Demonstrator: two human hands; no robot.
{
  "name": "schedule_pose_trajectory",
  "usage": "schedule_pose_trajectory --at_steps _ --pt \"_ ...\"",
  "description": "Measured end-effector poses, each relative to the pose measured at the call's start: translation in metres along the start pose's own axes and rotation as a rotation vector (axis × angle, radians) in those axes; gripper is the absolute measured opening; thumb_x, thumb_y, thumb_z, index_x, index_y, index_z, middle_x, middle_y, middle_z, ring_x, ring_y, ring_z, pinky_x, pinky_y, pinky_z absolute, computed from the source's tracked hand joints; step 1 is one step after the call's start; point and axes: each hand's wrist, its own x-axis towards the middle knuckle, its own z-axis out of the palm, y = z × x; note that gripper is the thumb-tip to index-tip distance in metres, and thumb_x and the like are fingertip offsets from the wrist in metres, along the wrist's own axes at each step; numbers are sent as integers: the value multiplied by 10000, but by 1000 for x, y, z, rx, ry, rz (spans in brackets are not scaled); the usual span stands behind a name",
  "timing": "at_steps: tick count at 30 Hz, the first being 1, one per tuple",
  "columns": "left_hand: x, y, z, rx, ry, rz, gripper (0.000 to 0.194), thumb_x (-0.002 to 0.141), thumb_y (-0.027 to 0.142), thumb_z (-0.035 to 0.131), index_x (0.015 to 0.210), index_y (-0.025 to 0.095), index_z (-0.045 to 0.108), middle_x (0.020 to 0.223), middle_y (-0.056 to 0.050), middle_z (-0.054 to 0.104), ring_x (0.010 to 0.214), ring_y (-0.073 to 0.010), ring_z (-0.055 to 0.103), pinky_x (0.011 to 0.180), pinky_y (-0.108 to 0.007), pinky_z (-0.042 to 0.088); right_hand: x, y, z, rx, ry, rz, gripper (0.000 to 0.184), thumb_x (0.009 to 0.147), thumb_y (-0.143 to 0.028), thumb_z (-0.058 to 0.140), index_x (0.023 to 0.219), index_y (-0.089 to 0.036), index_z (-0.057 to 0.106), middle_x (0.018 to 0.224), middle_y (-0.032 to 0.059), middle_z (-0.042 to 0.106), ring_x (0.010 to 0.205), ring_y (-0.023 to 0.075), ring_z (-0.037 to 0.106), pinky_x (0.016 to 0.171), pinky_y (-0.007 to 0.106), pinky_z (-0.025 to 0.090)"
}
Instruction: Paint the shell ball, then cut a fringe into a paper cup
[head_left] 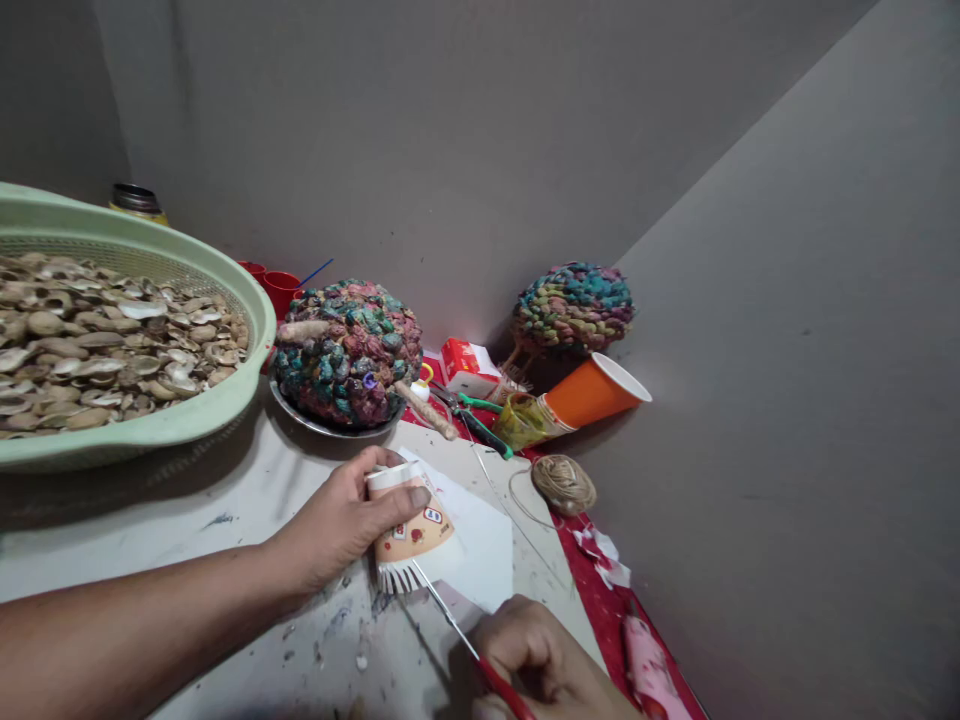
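My left hand (337, 520) is closed around a printed paper cup (411, 515), with the thumb pressed on its side. The lower edge of the cup is cut into a fringe of narrow strips. In my right hand (544, 655) is a pair of scissors (469, 640) with red handles. Their metal blades reach up to the cup's fringed edge. Part of the right hand lies beyond the lower picture edge. A white sheet of paper (484, 545) lies on the table (247, 600) beneath the cup.
A green basket (259, 330) of nut shells stands at left. Behind are two colourful shell-covered balls (352, 350) (576, 305), one in a metal bowl (300, 420). An orange paper cup (589, 395), pliers (484, 435), a twine ball (564, 485) and a pink glue gun (649, 660) lie at right, along the wall (810, 450).
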Motion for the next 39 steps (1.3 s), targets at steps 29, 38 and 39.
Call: schedule_pose_trajectory --at_steps 29,38,39 --pt "-3 -1 7 -110 -48 -38 505 675 361 888 1023 165 579 937 -66 734 826 -180 697 821 -333 526 4 -2 -1 44 -28 -22 781 626 -741 775 458 -177 261 467 -88 232 464 23 183 406 211 111" --pt "-3 -3 5 -95 -82 -30 442 702 348 870 1001 174 595 935 -61 720 832 -186 693 852 -357 510 0 -6 -1 -38 -46 6 603 710 -487 831 504 -172 359 522 -77 260 546 61 239 480 194 218" --pt "-3 -3 5 -95 -87 -31 437 702 343 870 997 178 592 929 -56 715 833 -189 693 858 -363 508 1 -6 -1 -38 -47 7 598 713 -475 832 503 -171 361 519 -78 259 544 59 239 477 194 216"
